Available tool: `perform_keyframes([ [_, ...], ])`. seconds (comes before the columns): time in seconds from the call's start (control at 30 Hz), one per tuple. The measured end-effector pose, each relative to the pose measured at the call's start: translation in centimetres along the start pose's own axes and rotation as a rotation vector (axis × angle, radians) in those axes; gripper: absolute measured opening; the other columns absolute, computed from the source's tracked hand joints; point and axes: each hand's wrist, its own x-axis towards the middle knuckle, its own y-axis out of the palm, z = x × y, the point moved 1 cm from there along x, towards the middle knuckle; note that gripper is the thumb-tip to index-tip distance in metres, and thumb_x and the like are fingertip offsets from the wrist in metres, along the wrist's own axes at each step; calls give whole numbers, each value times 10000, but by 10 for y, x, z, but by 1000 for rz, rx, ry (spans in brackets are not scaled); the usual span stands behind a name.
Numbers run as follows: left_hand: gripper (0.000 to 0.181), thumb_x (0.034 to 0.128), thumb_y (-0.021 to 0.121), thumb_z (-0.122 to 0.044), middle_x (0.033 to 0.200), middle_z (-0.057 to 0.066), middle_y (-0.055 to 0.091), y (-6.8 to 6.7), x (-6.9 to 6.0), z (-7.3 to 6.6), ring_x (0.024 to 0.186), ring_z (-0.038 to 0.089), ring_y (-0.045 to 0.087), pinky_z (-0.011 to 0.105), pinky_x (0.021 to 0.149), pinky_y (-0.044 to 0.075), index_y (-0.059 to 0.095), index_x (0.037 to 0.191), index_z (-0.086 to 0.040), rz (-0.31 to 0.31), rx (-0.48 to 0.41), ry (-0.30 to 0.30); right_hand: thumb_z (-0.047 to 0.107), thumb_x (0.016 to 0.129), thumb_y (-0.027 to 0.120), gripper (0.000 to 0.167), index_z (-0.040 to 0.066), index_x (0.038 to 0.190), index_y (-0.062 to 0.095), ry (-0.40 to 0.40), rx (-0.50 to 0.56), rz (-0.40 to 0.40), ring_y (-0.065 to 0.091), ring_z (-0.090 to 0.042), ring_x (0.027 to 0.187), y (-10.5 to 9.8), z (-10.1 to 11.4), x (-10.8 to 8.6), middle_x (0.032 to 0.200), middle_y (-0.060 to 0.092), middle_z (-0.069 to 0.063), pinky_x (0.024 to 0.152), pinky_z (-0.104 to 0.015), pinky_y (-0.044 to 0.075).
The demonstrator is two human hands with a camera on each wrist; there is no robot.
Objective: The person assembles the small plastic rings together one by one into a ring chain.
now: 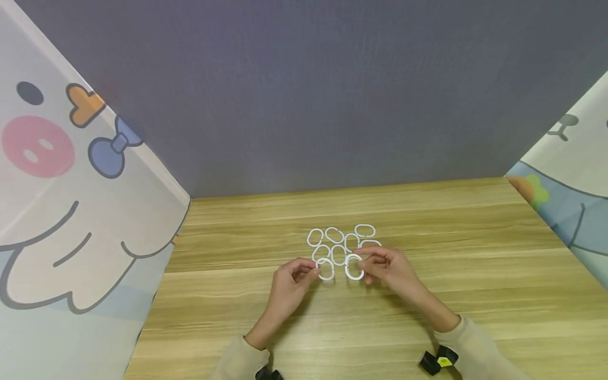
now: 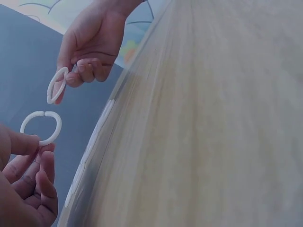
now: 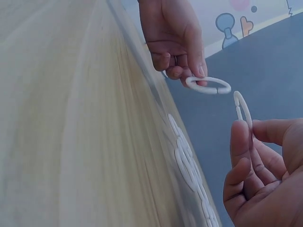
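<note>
White split ring (image 1: 325, 278) pinched in the left hand (image 1: 291, 282), second split ring (image 1: 354, 278) pinched in the right hand (image 1: 391, 270), apart (from here, loose rings (image 1: 365, 236) lie beyond).

Smooth plastic rings (image 3: 202, 89), wood-grained tabletop (image 1: 228, 295)

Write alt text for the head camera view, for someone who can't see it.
A person's left hand pinches a white ring and the right hand pinches a second ring, the two apart above a wood-grain table. Just beyond, more white rings lie clustered on it. A gray panel stands behind, with cartoon-printed walls on both sides.
</note>
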Motion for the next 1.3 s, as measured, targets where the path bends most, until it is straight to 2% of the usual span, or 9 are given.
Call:
perform_keyframes([
  [0.17, 63, 975, 844, -46, 939, 107, 793, 2, 0, -2, 815, 108, 688, 200, 743, 563, 801, 1001, -8, 19, -10, -3, -45, 1031, 722, 276, -115, 1297, 717, 30, 1, 23, 687, -120, 652, 5, -1, 1, 807, 758, -100, 586, -246, 549],
  [0.4, 68, 970, 844, -37, 938, 115, 791, 3, -1, -2, 804, 87, 684, 191, 732, 561, 800, 1006, 1, 37, -12, -4, -3, 1036, 742, 264, -112, 1276, 731, 14, -11, 40, 679, -108, 629, 10, -5, 4, 790, 743, -222, 585, -233, 551],
  [0.63, 51, 971, 837, -27, 922, 114, 787, 3, -2, -3, 793, 83, 682, 186, 718, 559, 805, 1005, -4, 55, -44, 16, -2, 1032, 746, 259, -103, 1270, 739, 2, -29, 23, 682, -136, 615, 14, -7, 3, 791, 743, -217, 560, -223, 518],
  [0.9, 49, 968, 844, -28, 919, 93, 793, 3, -2, -2, 794, 77, 686, 187, 719, 554, 815, 1007, -19, 70, -24, 23, 7, 1027, 758, 261, -100, 1264, 743, 1, -34, 30, 681, -156, 600, 16, -8, 3, 778, 739, -227, 526, -204, 474],
  [1.07, 44, 972, 840, -22, 915, 80, 806, 3, -2, -2, 788, 66, 695, 193, 721, 564, 828, 1013, -12, 95, 11, 42, -16, 1022, 752, 265, -107, 1270, 734, 9, -21, 37, 681, -130, 608, 17, -9, 3, 811, 766, -178, 547, -221, 529],
  [1.3, 45, 983, 838, -40, 913, 74, 805, 5, -4, -1, 794, 68, 700, 196, 723, 573, 827, 1020, -16, 122, 25, 54, 0, 1022, 755, 318, -119, 1313, 708, -10, -38, 18, 683, -147, 610, 18, -8, 4, 811, 746, -186, 549, -217, 513],
])
